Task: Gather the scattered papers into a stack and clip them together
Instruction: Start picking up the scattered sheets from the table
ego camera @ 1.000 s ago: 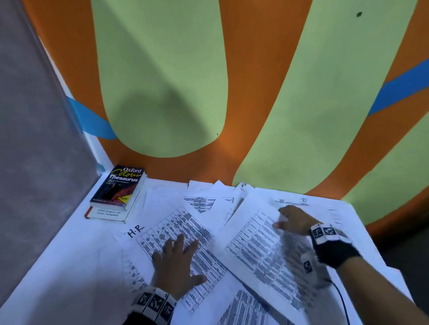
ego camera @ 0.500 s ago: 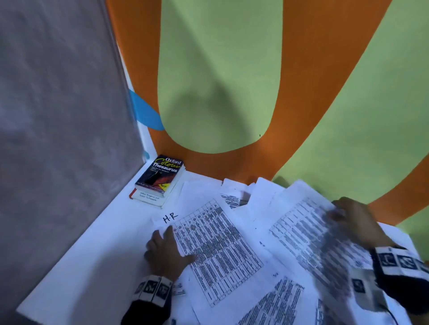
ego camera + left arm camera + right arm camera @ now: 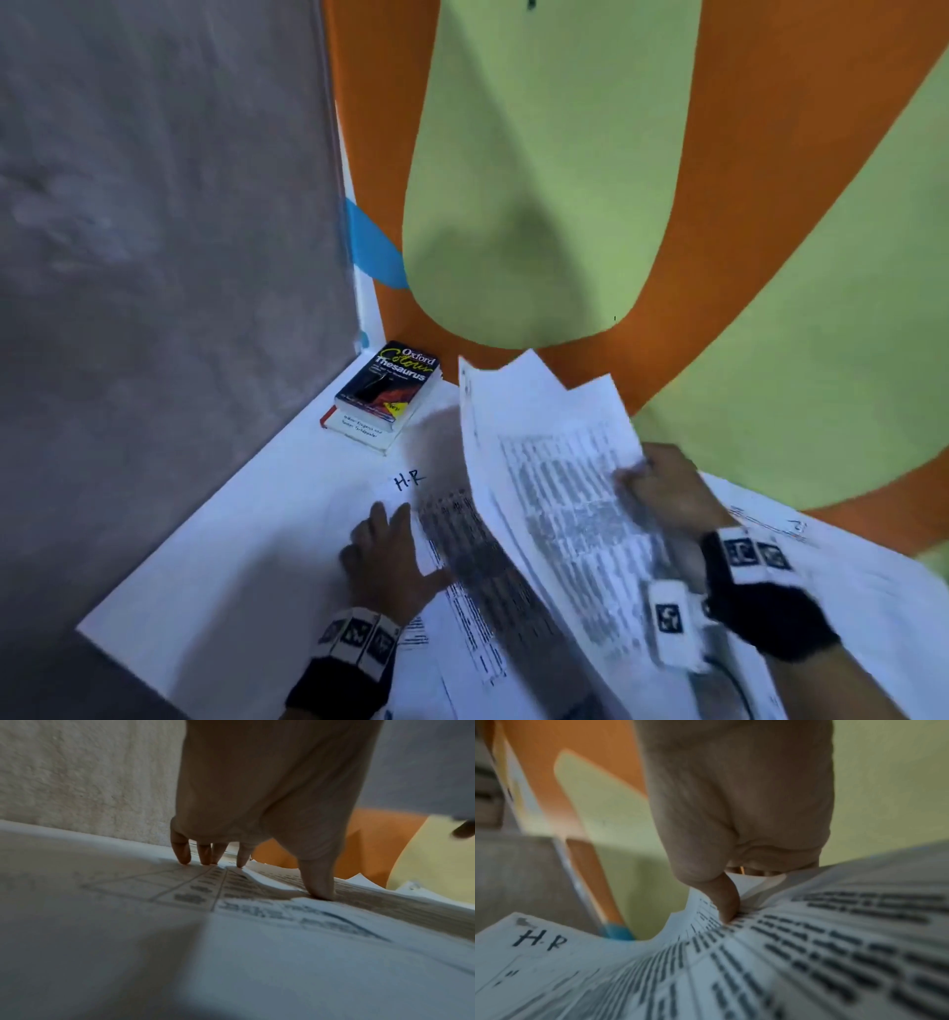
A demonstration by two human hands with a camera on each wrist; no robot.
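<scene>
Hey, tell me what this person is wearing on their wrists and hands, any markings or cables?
Both hands are bare. The left wrist carries a black band with white square tags printed in black patterns. The right wrist has a matching black band with similar tags, plus a small white box bearing one tag; a thin dark cable trails from it.

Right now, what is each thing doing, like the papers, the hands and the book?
Lifted papers: raised off the table, tilted, fanned unevenly.
H.R sheet: flat on the table.
Left hand: fingers straight, pressing the flat sheets down.
Right hand: gripping the lifted papers, thumb on top.
Thesaurus: closed, lying on another book in the corner.
Table: white, carrying the papers.
</scene>
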